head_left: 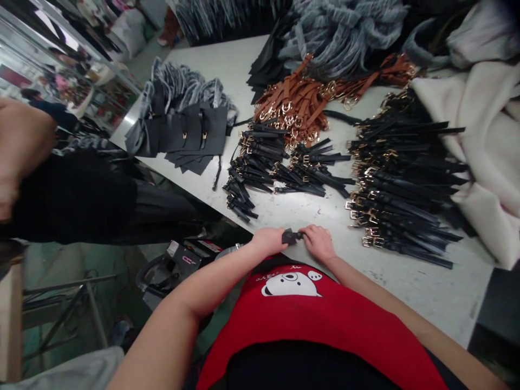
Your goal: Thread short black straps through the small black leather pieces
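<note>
Both my hands meet at the near table edge (227, 70), right in front of my red shirt (325, 319). L hand (268, 241) is closed, thumb + fingers pinching one end of a small black strap piece (291, 235); R hand (319, 242) curls over the other end, fingers pinched on it too. The piece sits just off the tabletop between the 2 hands, too small/dark to tell if it has a buckle. My read: I'm mid-handling one strap, prob. folding or fitting it, w/ both hands needed to keep it lined up; what this calls for is a steady two-sided pinch so the short piece doesn't slip. Around me: a heap of short black straps w/ gold buckles (280, 168) just beyond my hands, a bigger pile of longer black buckled straps (402, 189) to my right, brown leather straps w/ gold hardware (296, 103) farther back, flat black leather panels (182, 135) at left on top of grey webbing (182, 86), more grey straps (345, 27) at the far end, cream fabric (479, 135) at the right edge. Below table at left is a dark machine w/ a red label (179, 265). Another person's arm (20, 151) + dark clothing at far left, well apart from my hands. Nothing blocks my hands; the buckled heaps are near, so a sloppy reach could snag them.
</note>
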`<action>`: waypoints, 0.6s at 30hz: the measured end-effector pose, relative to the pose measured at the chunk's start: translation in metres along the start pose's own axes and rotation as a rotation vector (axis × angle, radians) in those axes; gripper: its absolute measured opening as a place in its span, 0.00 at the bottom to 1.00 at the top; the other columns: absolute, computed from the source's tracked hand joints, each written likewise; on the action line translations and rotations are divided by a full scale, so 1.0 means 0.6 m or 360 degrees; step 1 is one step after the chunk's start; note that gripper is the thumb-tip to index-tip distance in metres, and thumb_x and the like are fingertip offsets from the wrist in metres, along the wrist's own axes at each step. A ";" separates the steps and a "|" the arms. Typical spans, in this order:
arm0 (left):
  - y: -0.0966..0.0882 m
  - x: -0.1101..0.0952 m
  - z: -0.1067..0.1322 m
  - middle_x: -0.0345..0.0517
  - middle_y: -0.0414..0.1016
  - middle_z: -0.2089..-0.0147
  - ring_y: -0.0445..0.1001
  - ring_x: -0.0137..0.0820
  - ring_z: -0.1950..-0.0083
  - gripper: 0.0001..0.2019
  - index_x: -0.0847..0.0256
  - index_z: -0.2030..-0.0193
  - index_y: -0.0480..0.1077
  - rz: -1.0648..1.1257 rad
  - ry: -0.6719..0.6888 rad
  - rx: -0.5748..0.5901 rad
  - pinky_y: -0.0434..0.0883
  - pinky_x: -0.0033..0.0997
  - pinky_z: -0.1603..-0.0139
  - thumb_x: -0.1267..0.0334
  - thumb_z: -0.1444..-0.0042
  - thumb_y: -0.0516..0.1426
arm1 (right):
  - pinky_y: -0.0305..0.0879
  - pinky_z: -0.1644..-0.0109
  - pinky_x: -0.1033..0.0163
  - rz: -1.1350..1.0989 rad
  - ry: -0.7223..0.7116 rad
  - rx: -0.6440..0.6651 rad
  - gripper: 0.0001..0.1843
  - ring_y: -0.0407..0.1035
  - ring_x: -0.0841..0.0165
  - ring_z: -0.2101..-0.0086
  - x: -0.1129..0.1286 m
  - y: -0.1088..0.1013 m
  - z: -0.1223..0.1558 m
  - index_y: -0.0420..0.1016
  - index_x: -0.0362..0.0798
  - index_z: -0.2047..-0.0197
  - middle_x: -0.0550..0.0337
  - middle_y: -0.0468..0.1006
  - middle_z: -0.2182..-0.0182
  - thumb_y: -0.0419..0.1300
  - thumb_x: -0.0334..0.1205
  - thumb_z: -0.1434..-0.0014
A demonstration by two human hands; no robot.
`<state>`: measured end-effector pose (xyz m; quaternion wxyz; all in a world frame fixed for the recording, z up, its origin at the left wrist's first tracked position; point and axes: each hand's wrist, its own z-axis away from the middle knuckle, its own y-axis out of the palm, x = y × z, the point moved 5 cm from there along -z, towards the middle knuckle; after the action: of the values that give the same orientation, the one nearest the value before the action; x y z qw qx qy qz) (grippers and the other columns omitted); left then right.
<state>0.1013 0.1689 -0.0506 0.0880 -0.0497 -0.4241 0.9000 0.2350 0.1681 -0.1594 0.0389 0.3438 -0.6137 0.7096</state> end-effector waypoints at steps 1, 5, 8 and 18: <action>-0.004 0.000 0.000 0.49 0.76 0.62 0.74 0.39 0.61 0.20 0.58 0.56 0.68 -0.0010 0.0010 -0.0003 0.70 0.35 0.62 0.48 0.49 0.49 | 0.47 0.61 0.60 0.0015 -0.0021 0.0007 0.14 0.60 0.64 0.62 0.002 -0.001 0.000 0.70 0.53 0.55 0.56 0.70 0.62 0.50 0.41 0.43; -0.012 0.000 -0.001 0.50 0.76 0.62 0.74 0.39 0.61 0.19 0.59 0.56 0.67 -0.0059 0.0043 0.0001 0.70 0.35 0.63 0.49 0.49 0.50 | 0.46 0.62 0.60 0.0053 -0.0076 0.0033 0.17 0.59 0.64 0.62 0.008 -0.001 -0.003 0.70 0.56 0.53 0.57 0.70 0.62 0.53 0.46 0.46; -0.015 0.004 -0.002 0.50 0.76 0.62 0.75 0.40 0.61 0.19 0.59 0.56 0.67 -0.0092 0.0037 0.0046 0.71 0.36 0.63 0.49 0.49 0.49 | 0.46 0.62 0.60 0.0039 -0.0046 0.0007 0.14 0.59 0.65 0.62 0.004 -0.002 -0.004 0.71 0.53 0.57 0.56 0.70 0.64 0.54 0.46 0.46; -0.033 -0.044 -0.023 0.51 0.76 0.60 0.74 0.40 0.58 0.16 0.61 0.55 0.68 -0.0107 0.0114 0.0188 0.70 0.35 0.60 0.56 0.47 0.49 | 0.48 0.59 0.61 -0.0049 -0.0055 0.0016 0.11 0.59 0.65 0.63 -0.012 -0.001 0.000 0.69 0.47 0.61 0.55 0.69 0.65 0.49 0.36 0.46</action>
<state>0.1318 0.1867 -0.0438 0.1362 -0.0622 -0.3682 0.9176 0.2410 0.1707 -0.1624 0.0374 0.3656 -0.6055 0.7059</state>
